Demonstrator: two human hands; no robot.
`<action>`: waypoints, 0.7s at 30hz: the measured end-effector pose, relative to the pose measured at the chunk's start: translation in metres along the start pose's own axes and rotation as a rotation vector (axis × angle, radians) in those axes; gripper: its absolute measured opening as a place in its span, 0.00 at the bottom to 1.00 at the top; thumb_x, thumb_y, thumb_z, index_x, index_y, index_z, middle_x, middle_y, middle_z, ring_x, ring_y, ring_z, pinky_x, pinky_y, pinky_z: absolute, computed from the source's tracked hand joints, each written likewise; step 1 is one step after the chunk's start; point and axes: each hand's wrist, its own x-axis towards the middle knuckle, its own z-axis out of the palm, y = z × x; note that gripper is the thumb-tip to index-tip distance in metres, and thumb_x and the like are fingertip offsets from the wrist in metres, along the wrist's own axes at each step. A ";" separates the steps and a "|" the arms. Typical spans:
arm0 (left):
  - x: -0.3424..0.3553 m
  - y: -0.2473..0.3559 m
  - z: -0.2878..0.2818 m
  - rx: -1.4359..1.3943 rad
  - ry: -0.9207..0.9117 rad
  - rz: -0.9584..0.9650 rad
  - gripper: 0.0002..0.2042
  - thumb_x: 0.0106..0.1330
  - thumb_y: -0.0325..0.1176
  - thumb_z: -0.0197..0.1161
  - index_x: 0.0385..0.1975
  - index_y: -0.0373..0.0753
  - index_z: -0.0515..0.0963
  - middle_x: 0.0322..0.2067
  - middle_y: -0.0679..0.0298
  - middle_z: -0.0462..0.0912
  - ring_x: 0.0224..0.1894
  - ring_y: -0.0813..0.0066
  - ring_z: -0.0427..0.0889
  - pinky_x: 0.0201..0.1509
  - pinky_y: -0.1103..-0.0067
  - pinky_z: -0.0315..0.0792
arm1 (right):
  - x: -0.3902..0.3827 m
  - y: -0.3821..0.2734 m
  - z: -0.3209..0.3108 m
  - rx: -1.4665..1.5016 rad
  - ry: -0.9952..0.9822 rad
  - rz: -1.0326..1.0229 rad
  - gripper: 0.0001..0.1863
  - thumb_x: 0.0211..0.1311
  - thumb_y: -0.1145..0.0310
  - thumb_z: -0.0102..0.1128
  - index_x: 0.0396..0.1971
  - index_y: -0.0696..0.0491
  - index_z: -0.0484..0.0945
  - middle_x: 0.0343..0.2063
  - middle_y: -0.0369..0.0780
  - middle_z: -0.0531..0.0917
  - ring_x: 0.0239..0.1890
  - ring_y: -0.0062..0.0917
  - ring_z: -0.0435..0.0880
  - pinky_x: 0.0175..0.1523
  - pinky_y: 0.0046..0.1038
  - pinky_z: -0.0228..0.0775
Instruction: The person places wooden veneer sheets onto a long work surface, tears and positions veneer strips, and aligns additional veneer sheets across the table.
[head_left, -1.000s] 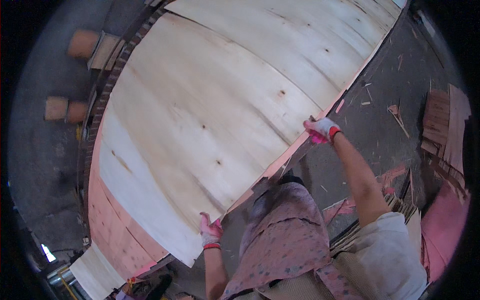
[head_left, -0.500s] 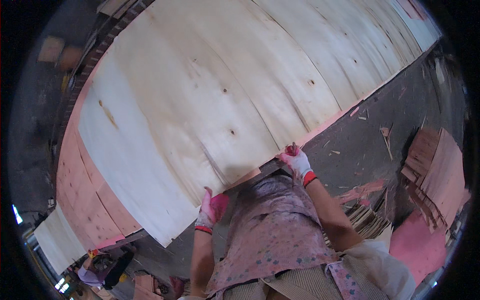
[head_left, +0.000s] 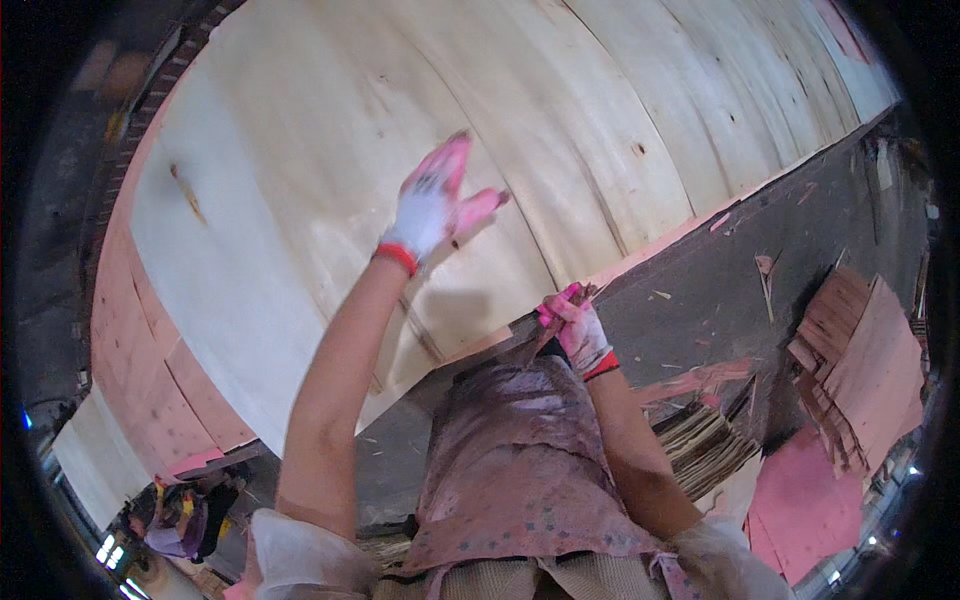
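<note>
Two hands | left hand spread above veneer sheet | right hand pinching its edge

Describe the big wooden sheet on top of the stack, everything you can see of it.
The veneer sheet is pale, thin-looking wood with long grain lines, a few dark knots and a brown streak near its left side. It lies flat on top of a stack of pink-tinted sheets and fills most of the view. The right hand, gloved, grips at its near edge, which looks ragged there. The left hand, gloved and open, is over its surface; whether it touches cannot be told.
</note>
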 end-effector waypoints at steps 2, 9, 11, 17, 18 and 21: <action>0.045 0.000 0.019 0.058 -0.006 0.112 0.43 0.54 0.63 0.55 0.62 0.35 0.57 0.62 0.52 0.61 0.64 0.57 0.61 0.67 0.69 0.53 | -0.003 0.004 0.003 -0.034 0.014 -0.003 0.09 0.54 0.80 0.60 0.31 0.52 0.70 0.28 0.40 0.79 0.31 0.30 0.81 0.33 0.29 0.76; 0.112 0.017 0.078 0.492 -0.623 0.115 0.36 0.54 0.66 0.50 0.57 0.48 0.65 0.59 0.62 0.65 0.61 0.63 0.64 0.61 0.65 0.63 | -0.012 -0.012 0.012 -0.019 0.039 -0.006 0.08 0.56 0.79 0.60 0.32 0.52 0.71 0.27 0.35 0.79 0.30 0.23 0.79 0.33 0.25 0.73; 0.118 0.027 0.085 0.528 -0.638 0.096 0.34 0.54 0.65 0.50 0.55 0.47 0.67 0.56 0.61 0.68 0.60 0.64 0.66 0.59 0.65 0.64 | -0.015 -0.016 0.010 -0.177 0.149 0.021 0.06 0.56 0.75 0.62 0.27 0.50 0.74 0.22 0.33 0.79 0.24 0.17 0.77 0.30 0.22 0.69; 0.127 0.033 0.082 0.589 -0.726 0.056 0.31 0.53 0.65 0.50 0.49 0.47 0.71 0.50 0.60 0.72 0.53 0.63 0.73 0.54 0.67 0.68 | -0.037 -0.034 0.056 -0.403 0.233 -0.184 0.05 0.59 0.70 0.60 0.27 0.55 0.77 0.20 0.33 0.80 0.20 0.16 0.75 0.25 0.22 0.67; 0.127 0.031 0.084 0.589 -0.725 0.056 0.31 0.53 0.65 0.50 0.49 0.47 0.71 0.50 0.60 0.72 0.53 0.63 0.73 0.54 0.67 0.68 | -0.039 -0.034 0.063 -0.405 0.240 -0.238 0.07 0.59 0.69 0.61 0.25 0.54 0.75 0.19 0.32 0.78 0.21 0.14 0.74 0.27 0.20 0.66; 0.124 0.021 0.089 0.527 -0.703 0.096 0.32 0.53 0.65 0.51 0.48 0.46 0.71 0.49 0.59 0.73 0.53 0.62 0.73 0.55 0.68 0.68 | -0.037 -0.033 0.064 -0.463 0.262 -0.321 0.09 0.59 0.67 0.61 0.22 0.53 0.74 0.17 0.30 0.76 0.22 0.11 0.73 0.27 0.18 0.64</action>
